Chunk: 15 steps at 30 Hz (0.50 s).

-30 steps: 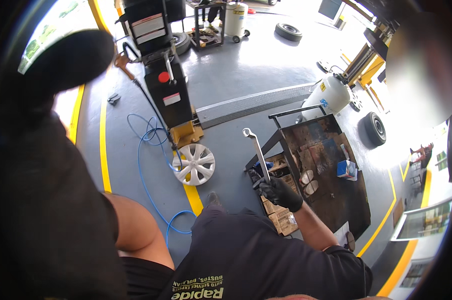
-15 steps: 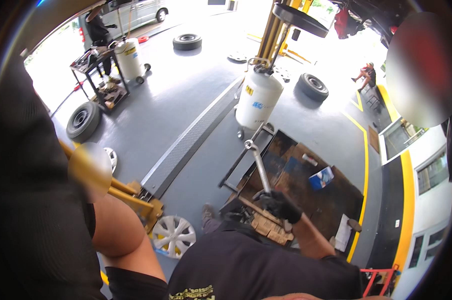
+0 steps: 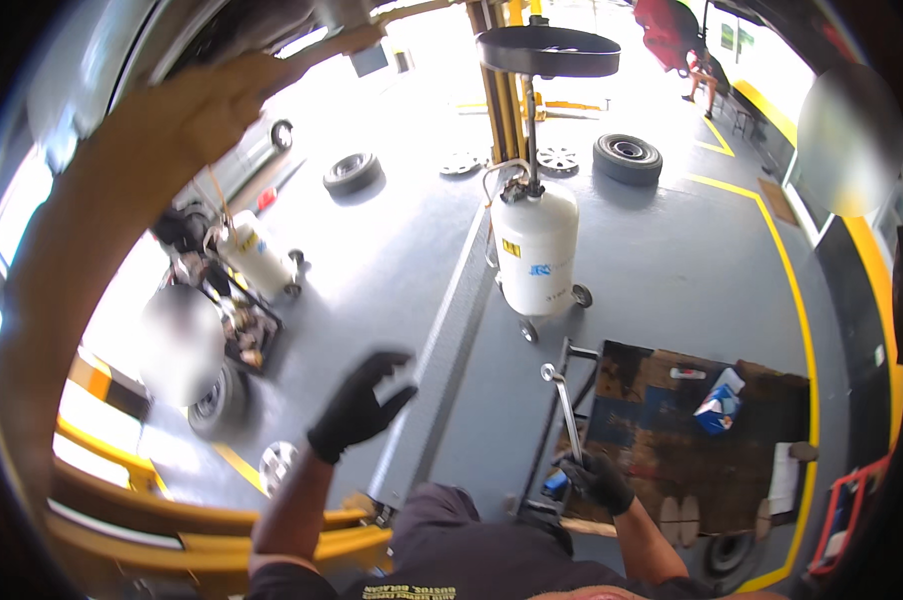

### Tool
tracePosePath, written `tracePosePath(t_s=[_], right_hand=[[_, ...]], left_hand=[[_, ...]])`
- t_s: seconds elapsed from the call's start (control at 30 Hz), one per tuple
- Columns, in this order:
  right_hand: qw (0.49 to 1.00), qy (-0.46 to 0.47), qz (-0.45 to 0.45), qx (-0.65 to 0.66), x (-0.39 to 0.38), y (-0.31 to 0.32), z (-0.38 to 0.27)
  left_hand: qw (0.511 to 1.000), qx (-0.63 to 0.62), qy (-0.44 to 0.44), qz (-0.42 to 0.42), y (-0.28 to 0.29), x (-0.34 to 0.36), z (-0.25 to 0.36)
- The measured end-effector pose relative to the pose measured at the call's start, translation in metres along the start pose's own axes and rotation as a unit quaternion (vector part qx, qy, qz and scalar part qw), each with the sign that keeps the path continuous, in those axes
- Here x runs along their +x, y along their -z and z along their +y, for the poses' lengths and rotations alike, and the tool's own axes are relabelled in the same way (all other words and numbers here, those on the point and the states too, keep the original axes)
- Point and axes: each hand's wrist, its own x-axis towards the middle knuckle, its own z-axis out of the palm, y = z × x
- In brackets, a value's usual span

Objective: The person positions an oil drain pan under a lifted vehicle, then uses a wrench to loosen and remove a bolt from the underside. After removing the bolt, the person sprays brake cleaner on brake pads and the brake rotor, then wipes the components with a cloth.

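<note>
raised into view since earlier, the left hand [image 3: 362, 408] is being held empty, fingers parted, while the wrench [image 3: 569, 418] is being gripped by the right hand [image 3: 602, 483], fingers closed, near the worktop's [image 3: 644, 442] left edge, likely leaving its far end free.

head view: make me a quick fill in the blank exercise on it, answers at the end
The person's ____ hand grips the wrench. The other hand wears a glove coloured ____. The box on the cart is blue and ____.
Missing words: right; black; white.
</note>
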Motion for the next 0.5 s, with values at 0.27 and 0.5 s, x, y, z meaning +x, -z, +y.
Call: tracePosePath(t_s=[0.27, 0.5], right_hand=[[0.979, 0.144, 0.125, -0.072, 0.095, -0.097, 0.050], [0.965, -0.007, 0.204, 0.165, 0.213, -0.175, 0.013]], left_hand=[[0.796, 0.052, 0.209, -0.566, -0.093, -0.211, -0.401], [0.649, 0.134, 0.513, -0.546, 0.031, -0.113, -0.561]])
